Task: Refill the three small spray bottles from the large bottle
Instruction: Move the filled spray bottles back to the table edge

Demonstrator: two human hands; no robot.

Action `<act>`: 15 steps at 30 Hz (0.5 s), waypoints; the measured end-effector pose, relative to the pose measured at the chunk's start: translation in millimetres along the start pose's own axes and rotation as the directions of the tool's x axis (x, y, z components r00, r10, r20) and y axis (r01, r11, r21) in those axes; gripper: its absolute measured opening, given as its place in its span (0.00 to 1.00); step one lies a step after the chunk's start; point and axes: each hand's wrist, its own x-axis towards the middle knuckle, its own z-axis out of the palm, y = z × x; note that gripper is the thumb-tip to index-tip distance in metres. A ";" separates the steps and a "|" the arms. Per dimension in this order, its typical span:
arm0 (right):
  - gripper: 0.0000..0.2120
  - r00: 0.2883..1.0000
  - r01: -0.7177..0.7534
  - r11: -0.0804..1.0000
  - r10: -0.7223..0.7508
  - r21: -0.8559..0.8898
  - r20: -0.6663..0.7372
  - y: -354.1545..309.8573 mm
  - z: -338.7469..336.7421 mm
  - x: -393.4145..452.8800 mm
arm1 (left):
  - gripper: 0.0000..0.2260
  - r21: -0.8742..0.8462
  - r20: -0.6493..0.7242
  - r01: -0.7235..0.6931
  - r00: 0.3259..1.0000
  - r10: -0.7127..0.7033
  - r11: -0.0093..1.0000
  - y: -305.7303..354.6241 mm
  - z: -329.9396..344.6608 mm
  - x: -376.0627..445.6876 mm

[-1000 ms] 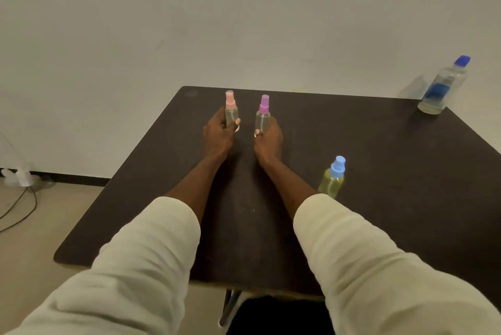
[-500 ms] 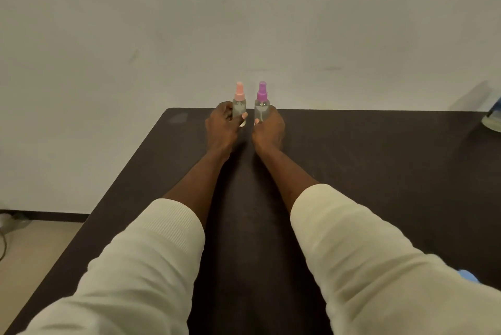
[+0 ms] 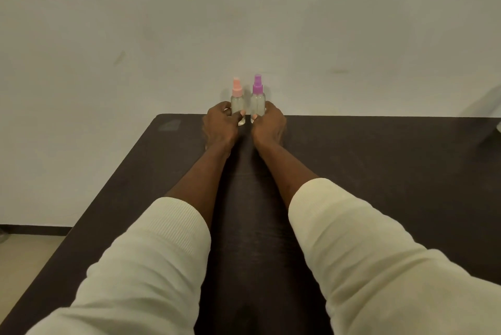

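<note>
Left hand (image 3: 221, 124) curled round the lower body of the pink-capped spray bottle (image 3: 237, 101), thumb across the near face and fingers wrapped behind the far side; grip closed on the bottle, with no slack visible between fingers and plastic. Right hand (image 3: 269, 124) likewise wrapped round the base of the purple-capped spray bottle (image 3: 257, 100), thumb tip pressed against the near lower edge, fingers round the outer side. Both bottles upright, set just beside one another between the two hands, caps and clear upper bodies standing free above the grips, bases hidden in part by the thumbs; whether they rested on the surface or were lifted slightly could not be told. Held at the far edge of the dark table (image 3: 379, 172), against the pale wall (image 3: 244, 23) behind. Forearms stretched forward from the near edge, almost parallel, cream sleeves (image 3: 151, 267) pushed up below the elbows. Liquid level inside either bottle not legible through the clear plastic. A sliver of some pale object at the extreme right, well apart from the right-hand grip, too cropped to identify.
</note>
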 end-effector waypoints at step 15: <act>0.11 0.998 -0.040 0.998 0.043 -0.053 0.046 1.1 -9.4 -10.1 | 0.19 0.051 0.063 -0.018 0.998 0.015 0.999 5.9 -7.8 -16.2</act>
